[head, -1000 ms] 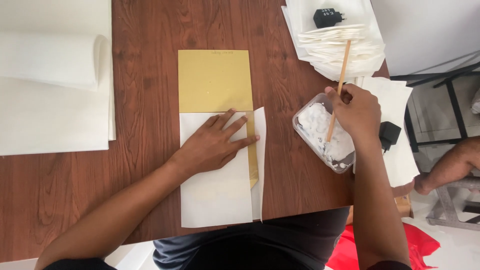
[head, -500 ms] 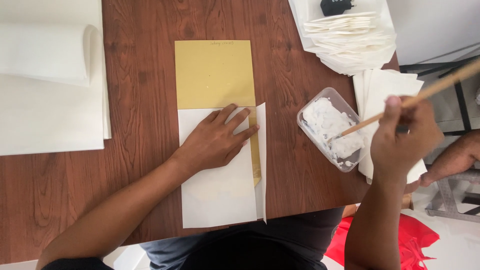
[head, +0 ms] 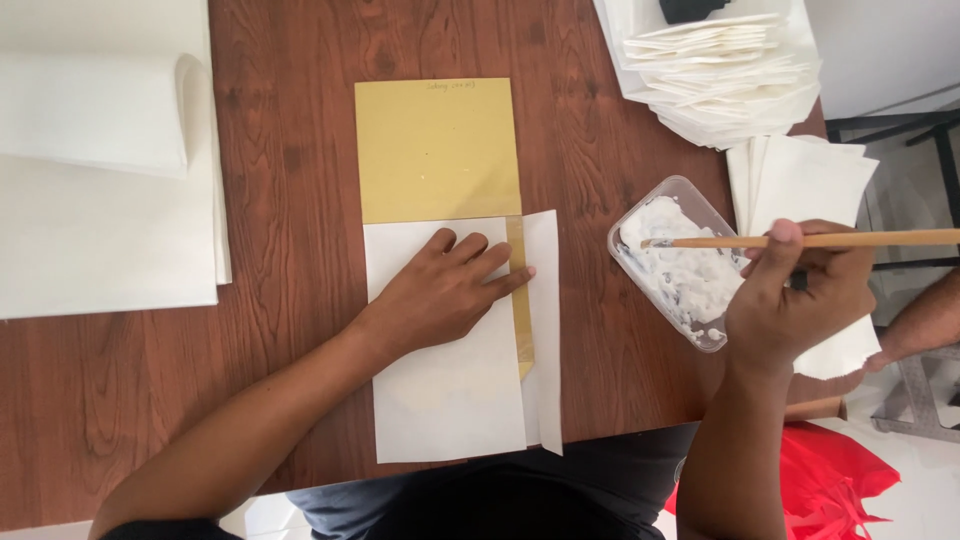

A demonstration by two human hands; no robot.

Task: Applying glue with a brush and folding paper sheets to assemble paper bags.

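My left hand (head: 447, 288) lies flat on a white paper sheet (head: 440, 400) that covers the lower part of a gold card (head: 437, 150) on the brown wooden table (head: 290, 180). Its fingertips reach a narrow gold strip showing beside a folded white flap (head: 545, 330). My right hand (head: 800, 290) grips a thin wooden stick (head: 850, 239), held level, with its tip over a clear plastic tub of white paste (head: 675, 262).
Large white sheets and a paper roll (head: 100, 180) cover the table's left. A stack of folded white papers (head: 725, 70) sits at the top right, more white sheets (head: 810, 180) under my right hand. Another person's arm (head: 925, 320) shows at the right edge.
My right hand lifted the stick from upright in the tub, swung out to the right, then came back so the stick lies level over the tub. The left hand stayed pressed on the paper.
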